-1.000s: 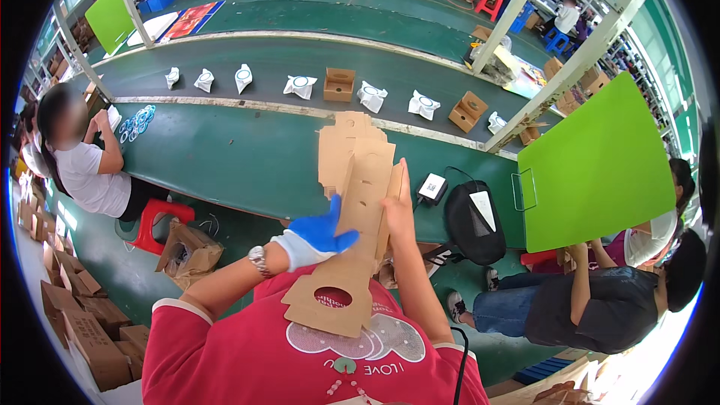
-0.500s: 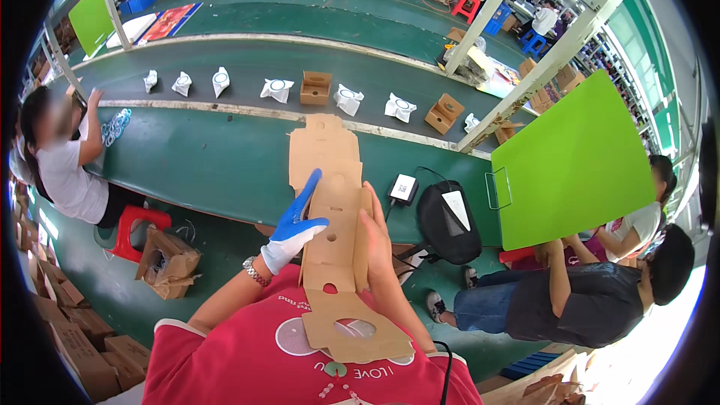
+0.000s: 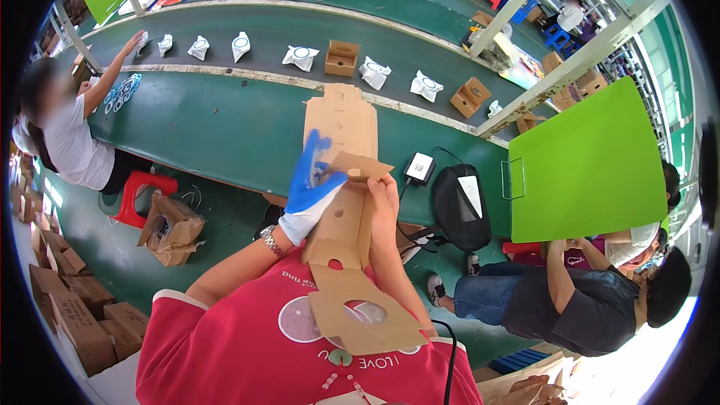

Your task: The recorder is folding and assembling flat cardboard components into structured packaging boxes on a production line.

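Observation:
A brown cardboard box (image 3: pixel 339 234), partly unfolded, stretches from the green worktable toward my chest, and its near lid has a round cut-out. My left hand (image 3: pixel 313 189), in a blue and white glove, grips its left side. The gloved fingers point up along the edge and the thumb lies across the inside. On the other side, my bare right hand (image 3: pixel 384 199) pinches the corner of a raised inner flap (image 3: pixel 360 166). That flap stands across the middle of the box. Some fingertips are hidden behind the cardboard.
White-wrapped pieces (image 3: pixel 301 58) and small open boxes (image 3: pixel 341 58) line the belt beyond the worktable (image 3: pixel 225 120). A black bag (image 3: pixel 459 214) and a small white-topped device (image 3: pixel 420 167) lie to the right. A green board (image 3: pixel 585 165) stands farther right. Co-workers are on both sides.
The inner flap has been raised across the box, with my right hand now pinching its corner. My left fingers have shifted up the left edge. A co-worker at left now reaches to the belt.

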